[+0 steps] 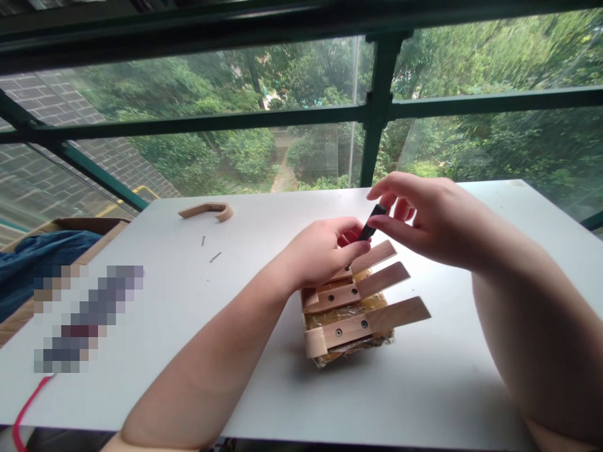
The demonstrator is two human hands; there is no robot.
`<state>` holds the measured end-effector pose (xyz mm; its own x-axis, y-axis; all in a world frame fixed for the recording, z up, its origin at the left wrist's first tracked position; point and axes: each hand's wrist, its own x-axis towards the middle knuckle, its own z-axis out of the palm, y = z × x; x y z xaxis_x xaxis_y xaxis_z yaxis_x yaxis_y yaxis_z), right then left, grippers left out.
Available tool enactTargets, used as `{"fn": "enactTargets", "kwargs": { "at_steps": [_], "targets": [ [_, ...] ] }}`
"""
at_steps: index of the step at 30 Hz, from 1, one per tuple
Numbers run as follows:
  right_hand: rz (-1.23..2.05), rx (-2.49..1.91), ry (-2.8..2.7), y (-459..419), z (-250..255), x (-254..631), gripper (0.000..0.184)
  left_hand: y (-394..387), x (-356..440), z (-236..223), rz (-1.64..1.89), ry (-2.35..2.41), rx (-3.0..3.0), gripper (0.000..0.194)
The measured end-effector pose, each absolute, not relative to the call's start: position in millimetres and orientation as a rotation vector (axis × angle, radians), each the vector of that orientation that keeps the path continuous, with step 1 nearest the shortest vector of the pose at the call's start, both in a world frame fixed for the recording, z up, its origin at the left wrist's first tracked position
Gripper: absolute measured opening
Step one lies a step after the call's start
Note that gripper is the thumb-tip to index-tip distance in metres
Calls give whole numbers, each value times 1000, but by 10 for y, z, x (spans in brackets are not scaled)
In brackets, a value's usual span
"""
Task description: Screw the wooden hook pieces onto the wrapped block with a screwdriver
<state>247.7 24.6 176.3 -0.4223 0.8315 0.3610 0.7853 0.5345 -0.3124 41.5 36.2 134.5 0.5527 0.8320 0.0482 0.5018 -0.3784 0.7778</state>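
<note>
A small wooden assembly [358, 314] of several slats screwed onto a block wrapped in clear film stands on the white table [424, 389], right of centre. My left hand [323, 251] rests on its far end, fingers curled around it and around a red part I cannot make out. My right hand [424, 216] hovers just above, thumb and fingers pinching the black handle of a small screwdriver [372, 223], which points down toward the slat under my left fingers.
A curved wooden piece [208, 211] lies at the table's far left. Two loose screws [210, 250] lie near it. A cardboard box with blue cloth [42, 257] stands left of the table. A red cord [28, 408] hangs at the front left. Windows run behind.
</note>
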Motion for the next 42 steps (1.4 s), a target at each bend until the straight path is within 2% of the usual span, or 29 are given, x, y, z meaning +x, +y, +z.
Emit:
{"fn": "enactTargets", "kwargs": {
  "at_steps": [2,8,13,26,34,37,42],
  "targets": [
    [155,-1195,-2310,246,1771,2522,29,368,410,1342,564,1062,2046,27],
    [211,-1182,-2268,237,1791,2532,18,370,406,1338,542,1059,2031,29],
    [248,-1238,-2163,228,1777,2447,15,366,413,1345,563,1047,2035,25],
    [60,-1382,-2154,232,1720,2410,19,345,439,1354,589,1137,2092,22],
    [-46,-1151,-2195,143,1696,2281,9,385,415,1304,632,1079,2171,16],
    [-58,-1127,-2230,111,1691,2237,15,401,412,1288,660,1076,2152,14],
    [41,-1156,-2232,131,1688,2296,19,398,411,1302,663,1158,2082,28]
  ]
}}
